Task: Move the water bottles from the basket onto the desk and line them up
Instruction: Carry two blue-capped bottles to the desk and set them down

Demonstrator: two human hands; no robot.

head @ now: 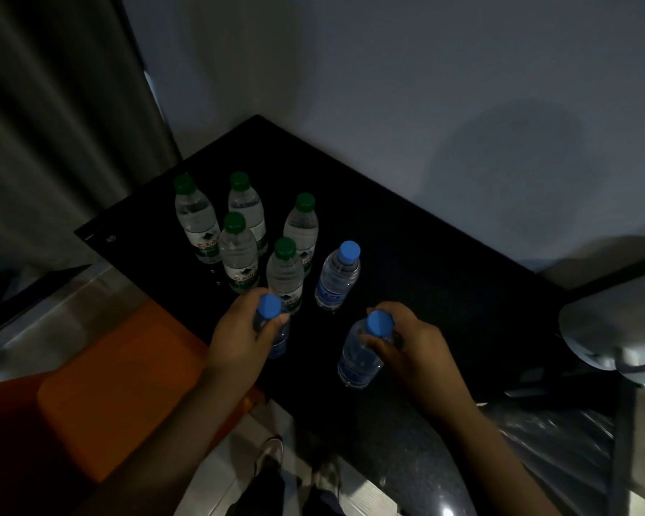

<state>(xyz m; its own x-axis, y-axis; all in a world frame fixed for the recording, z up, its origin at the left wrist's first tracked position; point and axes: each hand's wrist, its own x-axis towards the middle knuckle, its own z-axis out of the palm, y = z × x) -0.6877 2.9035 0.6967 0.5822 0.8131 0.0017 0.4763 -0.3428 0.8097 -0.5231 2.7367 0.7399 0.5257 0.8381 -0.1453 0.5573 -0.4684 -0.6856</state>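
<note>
Blue illegible labels: left hand grips left bottle, right hand right bottle.

We see grey curtain hanging at far left, plain pale wall behind. Orange seat at lower left, light floor beside it. White rounded object at right edge; we cannot identify it.
</note>
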